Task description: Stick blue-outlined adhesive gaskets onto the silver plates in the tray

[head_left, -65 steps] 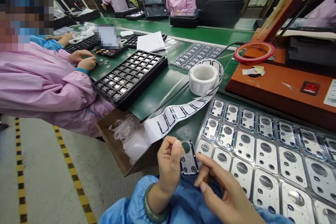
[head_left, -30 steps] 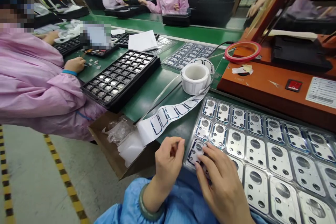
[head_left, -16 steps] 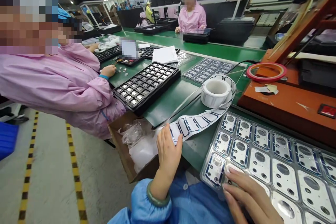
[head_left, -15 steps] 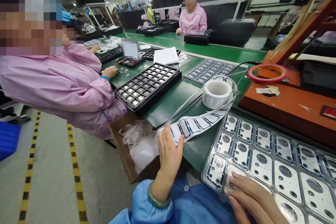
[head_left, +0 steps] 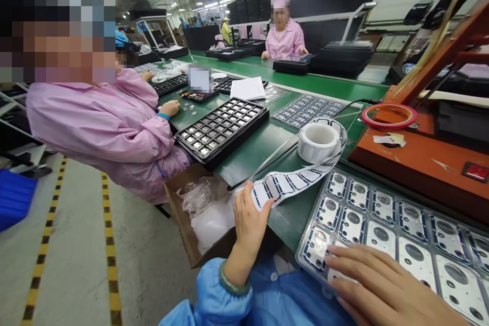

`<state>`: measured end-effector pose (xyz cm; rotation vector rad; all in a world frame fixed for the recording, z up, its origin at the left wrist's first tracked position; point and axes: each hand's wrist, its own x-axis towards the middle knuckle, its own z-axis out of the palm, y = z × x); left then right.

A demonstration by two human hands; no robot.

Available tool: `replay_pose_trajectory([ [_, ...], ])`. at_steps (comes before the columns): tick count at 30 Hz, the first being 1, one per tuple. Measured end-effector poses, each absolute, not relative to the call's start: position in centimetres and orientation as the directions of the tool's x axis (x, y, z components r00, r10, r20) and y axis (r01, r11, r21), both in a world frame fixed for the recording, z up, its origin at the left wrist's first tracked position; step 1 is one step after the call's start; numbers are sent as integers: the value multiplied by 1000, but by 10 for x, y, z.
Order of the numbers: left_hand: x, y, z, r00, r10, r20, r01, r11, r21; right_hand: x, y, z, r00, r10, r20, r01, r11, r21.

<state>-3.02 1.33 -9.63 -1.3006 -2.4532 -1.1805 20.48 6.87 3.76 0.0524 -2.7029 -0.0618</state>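
Note:
My left hand holds the end of a white backing strip, thumb on one edge and fingers on the other. Dark-blue frame-shaped stickers run along the strip. It leads back to a white roll on the green table. My right hand lies over the near side of a clear plastic tray, fingers stretched out, and partly hides a piece there. The tray's pockets hold silvery plates with round holes. Some plates have dark-blue borders; several near my right hand look plain white.
A black tray of small square parts stands beyond the roll. A cardboard box with plastic wrapping sits below the table edge. Red tape rests on an orange machine. A co-worker in pink sits at left.
My right hand has moved left and farther over the tray, its fingers now straighter. My left hand still holds the strip end. The whole view has shifted slightly.

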Motion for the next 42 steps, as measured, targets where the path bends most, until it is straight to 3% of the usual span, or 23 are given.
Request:
replay_pose_trajectory([
  [5,-28,17,-96,-658,611,440,719,334,610,142,90,32,-918,136,374,70,981,-183],
  [14,-27,15,-101,-638,589,496,712,206,671,92,128,-34,-918,250,307,199,961,-191],
  [23,-27,9,-103,-714,505,485,605,95,791,93,125,-47,-915,290,280,225,944,-243],
  [28,-23,6,-101,-623,453,638,721,17,693,90,125,-51,-921,276,275,212,947,-240],
  [30,-24,7,-99,-589,447,673,774,74,629,90,125,-51,-922,278,269,215,946,-241],
  [35,-34,6,-97,-614,582,532,785,381,489,91,124,-51,-925,285,253,223,943,-248],
  [42,-34,-4,-97,-603,692,398,789,443,425,92,126,-53,-929,284,238,221,940,-259],
])
